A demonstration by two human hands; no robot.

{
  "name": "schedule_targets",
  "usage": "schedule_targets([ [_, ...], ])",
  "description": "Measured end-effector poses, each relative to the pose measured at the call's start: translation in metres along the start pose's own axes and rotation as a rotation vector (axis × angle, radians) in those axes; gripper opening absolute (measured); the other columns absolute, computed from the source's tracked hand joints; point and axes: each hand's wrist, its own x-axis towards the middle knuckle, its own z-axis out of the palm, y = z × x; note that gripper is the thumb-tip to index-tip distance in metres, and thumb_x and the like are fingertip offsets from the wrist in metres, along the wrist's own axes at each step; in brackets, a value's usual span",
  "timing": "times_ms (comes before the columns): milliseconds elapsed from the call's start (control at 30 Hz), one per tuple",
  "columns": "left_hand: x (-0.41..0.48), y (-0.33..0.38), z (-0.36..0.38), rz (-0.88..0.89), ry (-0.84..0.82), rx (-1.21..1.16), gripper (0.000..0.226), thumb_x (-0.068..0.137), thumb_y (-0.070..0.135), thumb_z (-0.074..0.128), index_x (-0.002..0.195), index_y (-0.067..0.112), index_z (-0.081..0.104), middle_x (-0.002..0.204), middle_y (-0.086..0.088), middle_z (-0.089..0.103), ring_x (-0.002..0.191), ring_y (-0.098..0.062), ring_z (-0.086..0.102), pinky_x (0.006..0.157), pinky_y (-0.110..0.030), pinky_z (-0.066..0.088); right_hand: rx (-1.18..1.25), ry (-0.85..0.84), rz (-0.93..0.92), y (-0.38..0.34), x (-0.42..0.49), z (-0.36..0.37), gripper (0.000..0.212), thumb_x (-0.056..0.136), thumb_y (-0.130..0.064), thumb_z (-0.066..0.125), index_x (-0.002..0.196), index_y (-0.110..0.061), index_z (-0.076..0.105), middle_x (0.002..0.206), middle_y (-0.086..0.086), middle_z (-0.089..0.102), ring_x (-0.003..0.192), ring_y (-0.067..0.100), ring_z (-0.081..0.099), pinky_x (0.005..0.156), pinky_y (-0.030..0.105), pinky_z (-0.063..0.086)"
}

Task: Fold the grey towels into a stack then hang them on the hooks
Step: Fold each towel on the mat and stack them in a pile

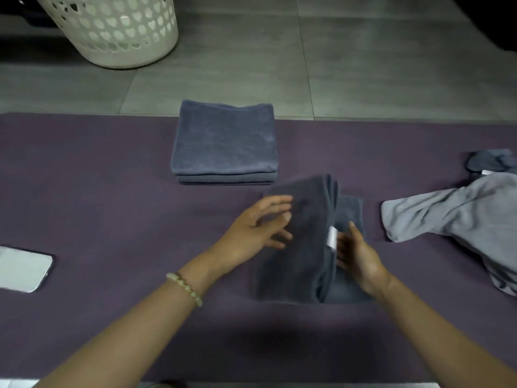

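1. Purple mat (98,191) covers the near ground, with grey floor tiles (363,65) beyond its far edge
2. A dark grey towel (299,247), partly folded lengthwise, lies on the mat in front of the person, with a white label (332,238) showing along its raised fold
3. The left hand (257,225) is at the towel's left edge, its fingers spread and loosely bent, gripping nothing; a beaded bracelet (186,288) sits on that wrist
4. The right hand (356,249) is against the fold just beside the label, thumb pointing up; I cannot tell whether its fingers pinch the cloth or only touch it
5. A stack of folded grey towels (223,144) rests on the mat just beyond the dark towel
6. Lighter grey towels (461,219) lie crumpled on the mat at the right, apart from the dark towel
7. A phone (22,268) lies on the mat at the left edge, and a white basket (117,29) with heart-shaped holes stands on the tiles at the far left
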Motion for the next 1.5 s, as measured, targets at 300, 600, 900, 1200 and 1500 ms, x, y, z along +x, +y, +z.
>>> schedule_targets([
  [300,0.024,-0.096,0.018,-0.024,0.032,1.104,0.059,0.1,0.046,0.015,0.144,0.028,-0.021,0.149,0.011,-0.029,0.143,-0.011,-0.021,0.116,-0.028,-0.013,-0.445,0.296,-0.309,0.02,0.016,0.025,0.036,0.094,-0.029,0.057,0.113,0.002,0.053,0.106,0.012,0.065,0.102,0.027,0.062,0.09,0.034,0.049],
  [600,0.044,-0.111,0.059,0.105,0.012,1.305,0.076,0.073,0.063,-0.03,0.14,0.026,-0.03,0.149,0.008,-0.032,0.136,-0.011,-0.033,0.113,-0.03,-0.019,-0.59,0.516,-0.58,-0.013,0.024,-0.025,0.028,0.094,-0.034,0.054,0.093,-0.006,0.054,0.063,0.001,0.053,0.058,0.017,0.05,0.061,0.033,0.043],
  [900,0.055,-0.115,0.062,0.086,0.153,1.038,0.077,0.092,0.061,0.022,0.149,0.025,-0.013,0.158,0.006,-0.017,0.144,-0.013,-0.019,0.117,-0.029,-0.014,-0.644,0.556,-0.418,0.007,0.034,-0.04,0.032,0.093,-0.039,0.054,0.085,-0.009,0.048,0.067,0.003,0.051,0.06,0.017,0.048,0.061,0.032,0.043],
  [1200,0.098,-0.067,0.03,-0.394,0.265,0.016,0.044,0.078,0.028,0.077,0.11,0.006,0.058,0.107,-0.006,0.067,0.095,-0.016,0.064,0.088,-0.029,0.051,-0.693,0.437,-0.12,-0.009,0.036,-0.052,0.043,0.084,-0.046,0.065,0.09,-0.003,0.063,0.086,0.005,0.065,0.087,0.024,0.063,0.078,0.034,0.051],
  [1500,0.077,-0.038,0.01,-0.484,-0.094,-0.283,0.044,0.078,0.019,0.072,0.119,0.005,0.061,0.108,-0.004,0.072,0.096,-0.012,0.069,0.074,-0.022,0.057,-0.272,0.004,-0.047,-0.011,-0.002,-0.058,0.039,0.085,-0.045,0.064,0.111,-0.016,0.066,0.103,0.0,0.073,0.091,0.014,0.07,0.081,0.03,0.056],
])
